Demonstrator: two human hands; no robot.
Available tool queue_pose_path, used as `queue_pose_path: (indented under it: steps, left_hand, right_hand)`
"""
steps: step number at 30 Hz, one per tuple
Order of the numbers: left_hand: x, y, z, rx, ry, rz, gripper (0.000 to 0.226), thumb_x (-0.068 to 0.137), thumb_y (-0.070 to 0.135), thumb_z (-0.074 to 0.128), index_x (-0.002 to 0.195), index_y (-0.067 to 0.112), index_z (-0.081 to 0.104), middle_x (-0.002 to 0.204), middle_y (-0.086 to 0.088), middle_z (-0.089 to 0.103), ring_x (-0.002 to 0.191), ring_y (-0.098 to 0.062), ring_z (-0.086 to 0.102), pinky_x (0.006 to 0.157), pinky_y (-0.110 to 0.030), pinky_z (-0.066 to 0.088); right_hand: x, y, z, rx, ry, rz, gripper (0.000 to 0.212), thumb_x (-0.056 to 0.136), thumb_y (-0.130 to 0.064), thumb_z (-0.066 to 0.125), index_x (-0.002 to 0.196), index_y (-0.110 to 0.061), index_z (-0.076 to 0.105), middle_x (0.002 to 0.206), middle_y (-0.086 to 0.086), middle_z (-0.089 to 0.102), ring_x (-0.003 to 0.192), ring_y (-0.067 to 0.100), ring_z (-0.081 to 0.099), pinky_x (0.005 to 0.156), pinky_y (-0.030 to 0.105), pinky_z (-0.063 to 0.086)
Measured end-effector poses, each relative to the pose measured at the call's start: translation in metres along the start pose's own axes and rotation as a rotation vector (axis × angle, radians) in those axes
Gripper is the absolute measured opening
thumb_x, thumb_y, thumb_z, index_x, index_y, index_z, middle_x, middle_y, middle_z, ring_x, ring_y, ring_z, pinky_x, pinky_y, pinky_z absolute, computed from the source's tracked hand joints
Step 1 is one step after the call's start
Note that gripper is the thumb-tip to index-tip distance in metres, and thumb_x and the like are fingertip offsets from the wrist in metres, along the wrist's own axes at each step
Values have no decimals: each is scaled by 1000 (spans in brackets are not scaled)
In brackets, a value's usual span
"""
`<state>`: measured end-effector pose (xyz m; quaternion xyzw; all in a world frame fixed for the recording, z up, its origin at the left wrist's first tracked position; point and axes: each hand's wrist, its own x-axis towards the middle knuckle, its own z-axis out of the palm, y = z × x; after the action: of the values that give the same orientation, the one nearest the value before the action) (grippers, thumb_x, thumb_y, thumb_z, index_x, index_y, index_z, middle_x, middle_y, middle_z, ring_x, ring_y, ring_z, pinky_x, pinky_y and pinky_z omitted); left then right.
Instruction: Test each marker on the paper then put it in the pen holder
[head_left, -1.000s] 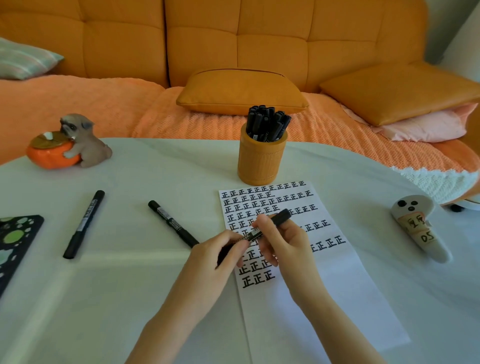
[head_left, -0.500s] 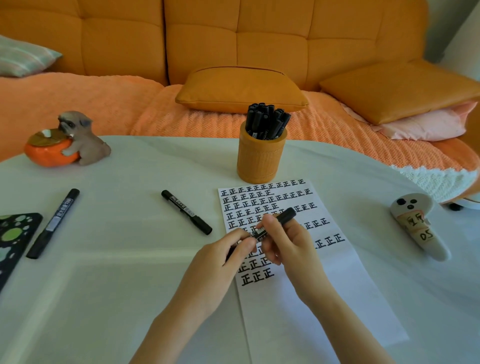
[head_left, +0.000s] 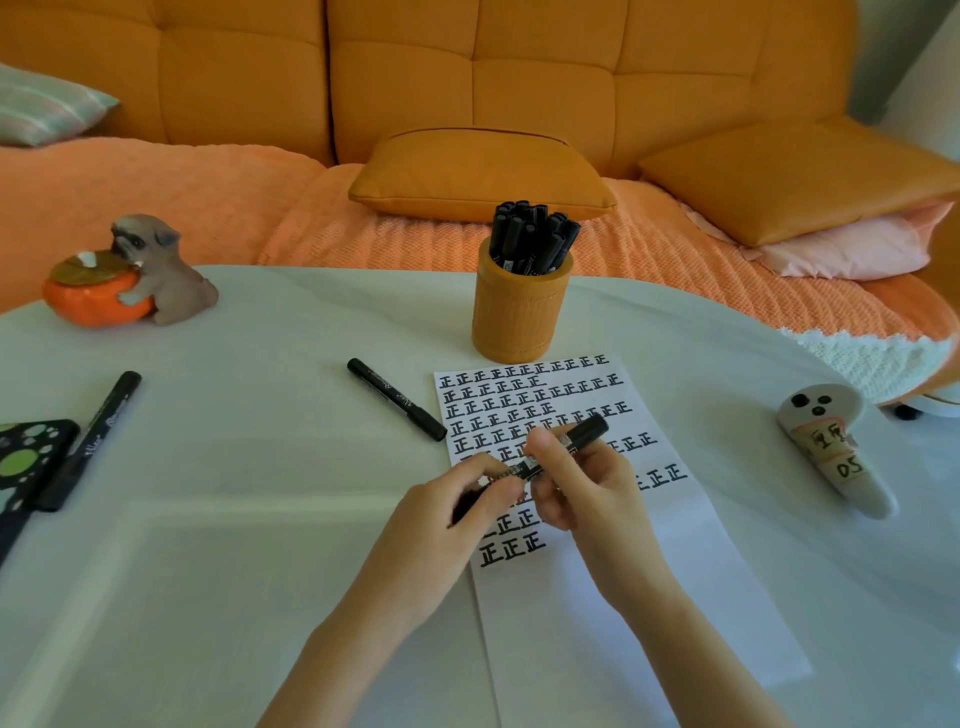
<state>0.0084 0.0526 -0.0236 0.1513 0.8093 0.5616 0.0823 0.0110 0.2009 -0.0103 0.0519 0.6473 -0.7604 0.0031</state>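
Observation:
Both hands hold one black marker (head_left: 586, 432) slantwise above the white paper (head_left: 597, 613), which carries rows of black characters. My left hand (head_left: 447, 525) pinches its lower end, and my right hand (head_left: 587, 483) grips the barrel near the middle. The upper end sticks out past my right fingers. An orange pen holder (head_left: 521, 317) with several black markers stands just beyond the paper's top edge. Two more black markers lie on the table: one (head_left: 396, 399) left of the paper, another (head_left: 89, 439) at the far left.
A dog-and-orange figurine (head_left: 130, 273) sits at the table's back left. A white ghost-shaped object (head_left: 831, 441) lies at the right. A black pad with green spots (head_left: 21, 462) rests at the left edge. An orange sofa with cushions (head_left: 478, 171) runs behind the table.
The view has shifted, so the table things sit differently in frame. Both hands stay on the same marker over the paper, and its upper end points slightly more to the right.

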Motion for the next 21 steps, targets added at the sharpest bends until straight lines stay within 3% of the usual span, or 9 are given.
queue_pose_path:
  steps: [2,4,7,10,11,14,17,21]
  left_hand:
    - [0,1,0,11,-18,1,40,82,68,44,96,35,62,76,-11,62,73,-29,56,65,-43,42]
    - [-2,2,0,1,-39,-5,42,78,70,40,99,40,61,82,-6,66,79,-24,61,75,-42,48]
    - [-4,2,-1,-48,-13,-32,34,82,61,34,98,41,56,74,-11,52,68,-20,48,67,-33,38]
    - [-2,-3,-4,-95,5,-67,24,99,35,29,103,39,52,72,-7,45,71,-25,42,68,-28,34]
    - [-1,-5,-5,-87,14,-67,24,100,27,30,105,38,51,73,0,48,74,-22,46,70,-22,35]
    - [0,-4,-6,-36,13,-67,19,98,22,42,109,36,48,84,13,59,79,4,55,71,-3,37]
    - [-1,-7,-6,11,50,-46,23,91,23,56,109,35,49,94,16,65,89,8,58,74,0,37]
    - [0,-11,-8,17,105,-51,22,84,24,67,100,32,54,92,19,69,85,7,62,71,-1,38]
  right_hand:
    - [0,0,-1,-22,-47,17,24,75,-30,75,68,-14,59,49,-2,34,44,12,25,44,22,21]
    - [1,1,-4,-24,-43,44,24,74,-23,79,63,-17,58,47,-3,32,44,13,22,44,23,19]
    - [5,2,-13,85,70,49,21,78,-11,72,67,-15,54,46,-4,27,41,13,20,42,23,18]
    - [2,-2,-25,62,157,1,6,87,-10,62,85,-8,67,45,4,38,38,17,38,39,21,28]
    - [1,-2,-29,29,161,-13,13,91,-12,58,92,-7,70,46,10,47,41,21,47,40,23,30]
    - [-5,-4,-31,-67,181,-6,24,90,-23,60,86,-2,71,59,21,65,50,23,62,42,24,30]
    - [-8,-1,-30,-187,234,14,28,78,-30,73,70,-4,64,52,13,61,43,14,47,43,20,30]
    - [-12,4,-32,-304,314,33,36,73,-30,80,58,-14,52,43,-2,44,40,10,36,45,17,31]
